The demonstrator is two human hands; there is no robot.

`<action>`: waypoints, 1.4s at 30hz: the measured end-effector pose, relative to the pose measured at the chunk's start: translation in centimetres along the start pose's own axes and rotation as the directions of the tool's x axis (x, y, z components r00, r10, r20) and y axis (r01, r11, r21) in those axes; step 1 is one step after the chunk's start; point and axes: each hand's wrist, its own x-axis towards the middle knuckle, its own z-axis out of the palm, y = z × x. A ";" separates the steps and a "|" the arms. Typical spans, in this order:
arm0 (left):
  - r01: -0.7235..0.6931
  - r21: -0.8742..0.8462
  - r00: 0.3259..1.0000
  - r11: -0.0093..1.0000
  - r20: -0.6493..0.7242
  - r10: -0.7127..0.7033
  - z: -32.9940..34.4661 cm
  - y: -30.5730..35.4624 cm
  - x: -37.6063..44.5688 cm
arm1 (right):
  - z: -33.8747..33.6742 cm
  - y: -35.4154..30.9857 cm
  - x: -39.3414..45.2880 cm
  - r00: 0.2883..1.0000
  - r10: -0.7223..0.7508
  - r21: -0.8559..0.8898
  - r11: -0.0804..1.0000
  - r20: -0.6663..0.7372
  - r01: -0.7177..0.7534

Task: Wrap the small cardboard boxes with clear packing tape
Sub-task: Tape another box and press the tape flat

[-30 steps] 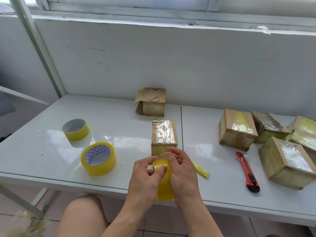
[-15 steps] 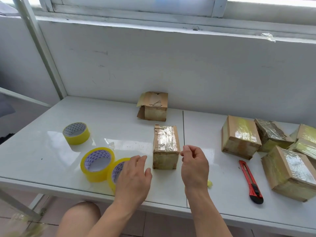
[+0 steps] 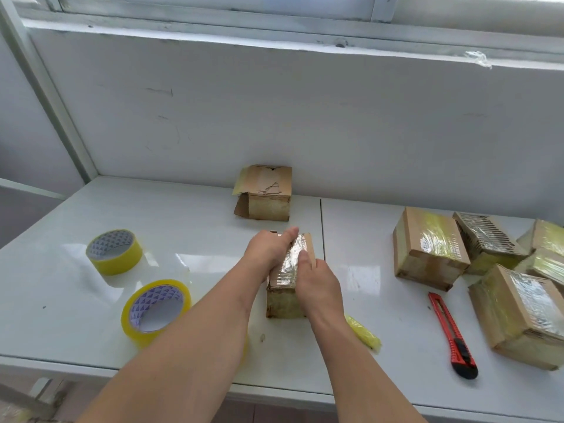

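Sitting near the middle of the white table (image 3: 91, 300), just left of the seam between its two panels, a small cardboard box (image 3: 285, 296) with a crinkled, shiny strip of clear tape along its top and a dull, yellowed front face. Gripped from both sides: left hand (image 3: 270, 250) curled over the far left of the top, right hand (image 3: 316, 285) wrapped over the near right edge, thumb pressing the taped top. Beyond it, against the wall, another brown box (image 3: 265, 193) with a loose flap hanging at its left. To the right, well apart, a cluster of wrapped boxes (image 3: 427, 248), glossy film glinting over brown card. Between that cluster and the held box, a red utility knife (image 3: 451, 334) with a black end, lying lengthwise. Just beside the right wrist, a crumpled yellow scrap (image 3: 364, 332). On the left, two yellow tape rolls: one lying farther back (image 3: 114, 251), one nearer (image 3: 155, 312), tilted and partly hidden by the left forearm. Table top smooth and reflective.
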 end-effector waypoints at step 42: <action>-0.358 0.818 0.892 0.451 0.157 0.424 1.5 0.7 -0.4 | 1.5 1.2 -2.7 0.985 0.037 -0.141 0.988 -0.170 -0.062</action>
